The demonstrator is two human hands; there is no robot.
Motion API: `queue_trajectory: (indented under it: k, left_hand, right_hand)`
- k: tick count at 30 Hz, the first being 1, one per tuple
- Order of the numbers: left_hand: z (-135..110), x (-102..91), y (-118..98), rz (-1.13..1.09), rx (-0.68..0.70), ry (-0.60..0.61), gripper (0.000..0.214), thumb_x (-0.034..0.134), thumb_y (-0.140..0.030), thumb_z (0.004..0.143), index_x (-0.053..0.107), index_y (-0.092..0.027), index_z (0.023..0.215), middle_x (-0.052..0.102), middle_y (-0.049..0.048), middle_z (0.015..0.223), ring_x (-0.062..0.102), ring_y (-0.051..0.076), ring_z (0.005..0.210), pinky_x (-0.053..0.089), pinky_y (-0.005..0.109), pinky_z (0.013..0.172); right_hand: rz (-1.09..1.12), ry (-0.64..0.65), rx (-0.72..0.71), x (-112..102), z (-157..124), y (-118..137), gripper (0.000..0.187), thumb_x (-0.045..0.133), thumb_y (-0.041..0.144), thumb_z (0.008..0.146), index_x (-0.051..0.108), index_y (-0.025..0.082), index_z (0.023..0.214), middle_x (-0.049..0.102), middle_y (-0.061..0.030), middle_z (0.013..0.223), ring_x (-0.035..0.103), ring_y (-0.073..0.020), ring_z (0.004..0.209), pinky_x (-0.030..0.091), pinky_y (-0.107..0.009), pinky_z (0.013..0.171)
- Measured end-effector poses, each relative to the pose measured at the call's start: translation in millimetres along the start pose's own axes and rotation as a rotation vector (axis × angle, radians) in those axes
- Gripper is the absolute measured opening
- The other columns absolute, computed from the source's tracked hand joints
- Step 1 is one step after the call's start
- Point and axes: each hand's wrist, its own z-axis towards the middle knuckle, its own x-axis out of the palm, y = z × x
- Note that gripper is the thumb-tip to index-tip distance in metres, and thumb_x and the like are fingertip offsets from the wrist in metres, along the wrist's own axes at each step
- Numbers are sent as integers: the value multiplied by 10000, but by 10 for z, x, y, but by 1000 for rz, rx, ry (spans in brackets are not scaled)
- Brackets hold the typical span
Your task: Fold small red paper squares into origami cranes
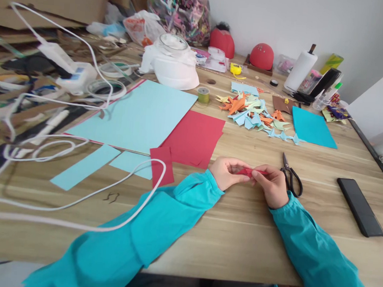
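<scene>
Between my fingertips is a small folded piece of red paper [247, 171], held a little above the wooden table. My left hand [226, 173] pinches its left end, and my right hand [269, 184] grips its right end with thumb and fingers closed. Part of the paper is hidden by the fingers. Black-handled scissors [291, 178] lie just beyond my right hand. Sheets of red paper [195, 137] rest to the left, past my left hand. Farther back sits a pile of folded paper cranes [252, 113] in orange, light blue and pale green.
A large light-blue sheet [134, 112] and cut strips [85, 168] lie at left. A white cable [63, 206] loops across the table's left side and over my left sleeve. A black phone [360, 207] lies at right, a teal sheet [314, 126] behind. White caps [174, 67] stand at the back.
</scene>
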Motion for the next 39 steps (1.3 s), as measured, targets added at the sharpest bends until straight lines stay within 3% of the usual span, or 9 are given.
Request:
queue_trajectory:
  k: [6,13,25,32,39]
  left_hand:
    - [-27,34,-44,17,9,-27,348,781,-165,473,681,-95,798,709,71,700,662,165,650,538,262,641]
    - [-38,47,-61,17,1,-32,239,758,-291,547,673,-103,668,657,26,535,596,117,492,511,237,539]
    - [-18,8,-48,34,41,-24,261,770,-314,519,707,-117,679,697,52,620,641,158,565,542,272,595]
    - [-19,-8,-76,151,88,-69,237,697,-349,622,706,-118,675,715,69,695,663,180,673,539,264,655]
    - [-62,22,-90,247,149,-66,182,641,-292,685,708,-124,701,710,52,671,653,153,620,532,232,615]
  right_hand:
    - [20,14,-1,-3,6,1,160,687,302,709,662,144,718,622,-2,534,540,-100,475,449,-235,493]
    - [30,76,-27,7,-16,26,163,707,298,690,662,148,736,650,-18,577,550,-105,494,464,-240,498]
    - [-13,82,-76,5,-16,29,141,706,275,695,668,158,767,654,-16,594,572,-109,522,492,-242,520]
    - [-39,61,-82,-19,-3,13,113,680,259,722,666,159,774,655,-14,608,570,-105,518,488,-241,514]
    - [-38,69,-63,-15,-12,8,133,672,283,730,659,156,767,648,-14,595,563,-107,510,479,-246,511]
